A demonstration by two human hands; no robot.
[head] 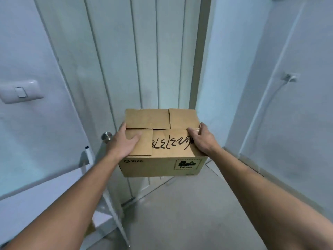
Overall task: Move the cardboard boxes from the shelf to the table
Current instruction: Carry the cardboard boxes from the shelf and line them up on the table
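A brown cardboard box [162, 138] with folded top flaps, black handwritten numbers on the lid and a printed label on its front face is held in the air at mid-frame. My left hand [122, 141] grips its left top edge, thumb across a flap. My right hand [201, 139] clasps the right top edge, fingers curled over the lid. Both forearms reach forward from the bottom corners. No shelf is in view.
A white panelled door [144, 60] with a round metal knob [106, 136] stands straight ahead. A white table [45, 199] edge and leg sit at lower left. A light switch [19, 92] is on the left wall; a wall socket [290, 78] with cable on the right. Pale floor [180, 213] below.
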